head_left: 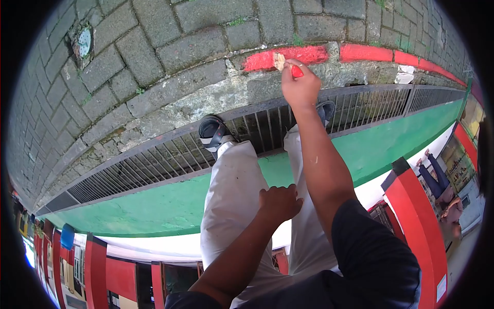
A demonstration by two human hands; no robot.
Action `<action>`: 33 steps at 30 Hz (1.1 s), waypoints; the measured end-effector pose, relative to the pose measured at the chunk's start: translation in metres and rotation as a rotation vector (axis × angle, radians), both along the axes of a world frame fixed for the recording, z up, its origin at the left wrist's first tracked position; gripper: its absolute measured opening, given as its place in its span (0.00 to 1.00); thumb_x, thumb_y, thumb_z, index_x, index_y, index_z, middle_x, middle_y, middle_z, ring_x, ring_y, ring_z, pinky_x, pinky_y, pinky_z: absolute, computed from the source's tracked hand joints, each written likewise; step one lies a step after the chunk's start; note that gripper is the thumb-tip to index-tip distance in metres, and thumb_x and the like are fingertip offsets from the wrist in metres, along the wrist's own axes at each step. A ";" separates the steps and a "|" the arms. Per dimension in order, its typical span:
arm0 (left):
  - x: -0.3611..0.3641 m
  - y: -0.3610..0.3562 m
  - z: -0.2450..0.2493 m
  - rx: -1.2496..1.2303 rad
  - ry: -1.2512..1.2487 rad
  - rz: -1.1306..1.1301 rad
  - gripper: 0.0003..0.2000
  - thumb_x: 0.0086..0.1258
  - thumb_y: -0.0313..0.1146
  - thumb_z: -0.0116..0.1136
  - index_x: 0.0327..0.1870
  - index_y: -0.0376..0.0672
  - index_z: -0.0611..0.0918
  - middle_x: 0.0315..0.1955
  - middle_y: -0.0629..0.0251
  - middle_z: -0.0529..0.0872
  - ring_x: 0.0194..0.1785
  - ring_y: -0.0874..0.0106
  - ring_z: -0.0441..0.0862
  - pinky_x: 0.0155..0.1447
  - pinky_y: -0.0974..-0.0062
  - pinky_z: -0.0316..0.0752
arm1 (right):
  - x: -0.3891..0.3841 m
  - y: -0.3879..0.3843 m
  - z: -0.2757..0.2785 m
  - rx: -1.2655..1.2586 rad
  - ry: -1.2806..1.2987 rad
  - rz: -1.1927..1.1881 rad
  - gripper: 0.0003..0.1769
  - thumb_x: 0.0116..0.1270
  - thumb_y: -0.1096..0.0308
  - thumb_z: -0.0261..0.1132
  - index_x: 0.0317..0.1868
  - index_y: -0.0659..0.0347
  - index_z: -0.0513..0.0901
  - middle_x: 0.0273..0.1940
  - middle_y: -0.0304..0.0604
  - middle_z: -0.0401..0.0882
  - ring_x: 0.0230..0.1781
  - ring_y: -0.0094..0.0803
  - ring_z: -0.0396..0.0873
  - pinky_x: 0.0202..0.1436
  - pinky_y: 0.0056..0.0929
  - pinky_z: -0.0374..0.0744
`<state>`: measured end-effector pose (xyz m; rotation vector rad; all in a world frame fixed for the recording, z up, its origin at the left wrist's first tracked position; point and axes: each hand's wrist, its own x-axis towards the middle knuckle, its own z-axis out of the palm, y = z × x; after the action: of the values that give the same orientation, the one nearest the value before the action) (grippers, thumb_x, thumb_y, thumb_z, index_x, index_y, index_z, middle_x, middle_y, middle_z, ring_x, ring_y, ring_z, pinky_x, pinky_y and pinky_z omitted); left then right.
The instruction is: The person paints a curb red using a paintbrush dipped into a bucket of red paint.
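1. At the far left, a round metal cover (84, 42) sits flush in the brick paving (154, 31). The paving spreads bare across the top, well apart from both hands.
2. A long drain grate (154, 159) runs on a slant from lower left to upper right. Rough grey concrete borders its upper edge, and a green painted strip (154, 206) borders its lower edge.
3. The left shoe (212, 133) stands on the grate bars, with its toe near the concrete edge. The white trousers (231, 195) run back from it over the green strip.
4. The left hand (279, 202) rests on the trousers between the two legs. Its fingers are loosely bent over the cloth and grip nothing.
5. The right hand (301, 85) reaches past the grate and is closed tight on a paintbrush (279, 61) with a red handle. The bristles touch the red painted kerb (309, 54) at its top edge. The kerb to the left of this patch is bare grey concrete, and open paving lies above it.
6. The right shoe (327, 110) shows just beside the forearm on the grate and is partly hidden by it.
7. Further right, after a small unpainted gap, the red paint carries on along the kerb. A white scrap (405, 74) lies below it against the grate edge.
8. Red posts (417, 216) crowd the lower right.
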<state>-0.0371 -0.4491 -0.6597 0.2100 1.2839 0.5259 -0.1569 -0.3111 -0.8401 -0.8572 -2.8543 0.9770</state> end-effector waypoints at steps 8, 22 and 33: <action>0.000 -0.002 0.000 0.007 0.045 0.050 0.19 0.71 0.53 0.55 0.54 0.52 0.83 0.43 0.63 0.90 0.52 0.62 0.87 0.58 0.53 0.71 | -0.028 -0.027 -0.006 -0.043 -0.135 0.052 0.09 0.62 0.62 0.71 0.41 0.53 0.91 0.30 0.50 0.88 0.32 0.41 0.88 0.39 0.36 0.84; -0.003 -0.003 0.000 -0.010 0.037 0.041 0.20 0.71 0.54 0.55 0.55 0.52 0.82 0.43 0.63 0.89 0.52 0.61 0.86 0.58 0.52 0.71 | 0.000 -0.029 -0.014 -0.190 -0.010 0.143 0.10 0.61 0.65 0.71 0.42 0.57 0.90 0.34 0.50 0.88 0.33 0.45 0.88 0.39 0.33 0.84; -0.007 0.007 -0.004 -0.037 0.046 -0.081 0.20 0.72 0.54 0.55 0.55 0.53 0.81 0.45 0.61 0.89 0.54 0.61 0.86 0.61 0.52 0.71 | 0.048 -0.053 -0.008 -0.172 0.040 0.473 0.12 0.62 0.70 0.70 0.47 0.56 0.85 0.37 0.48 0.87 0.36 0.48 0.86 0.39 0.39 0.84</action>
<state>-0.0437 -0.4421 -0.6636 0.2430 1.3235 0.4301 -0.1092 -0.3643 -0.8480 -0.1506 -3.0338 1.2724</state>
